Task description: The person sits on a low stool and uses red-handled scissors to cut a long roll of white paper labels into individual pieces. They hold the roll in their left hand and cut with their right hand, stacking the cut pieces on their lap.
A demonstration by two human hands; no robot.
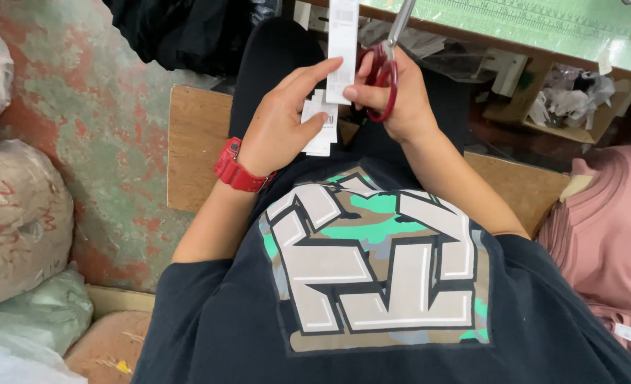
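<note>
The person sits on a plain wooden bench (195, 142), looking down over a black T-shirt with a grey, green and brown block print (372, 263). The left hand (283, 124), with a red plastic wristwatch (236, 167) on its wrist, holds a small stack of cut white paper tags (320, 128) against the palm, the fingers (315, 75) curled round them while the forefinger stretches up along a long narrow white paper strip (343, 43). That strip stands upright between the two hands, in front of the chest and above the lap, its upper end running out of the top of the view.

The right hand (394, 99) has its fingers clenched through the loops of a pair of red-handled scissors with steel blades (386, 64), the thumb pressing near the strip's lower edge. The blades point up and away, just beside the strip; whether they touch it cannot be told.

Ahead lies a green-topped work table with printed ruler marks (514, 28). Folded pink garments (607, 235) are piled at the person's right, and stuffed plastic sacks (17, 220) stand on the worn red and green floor (95, 107) at the left.
</note>
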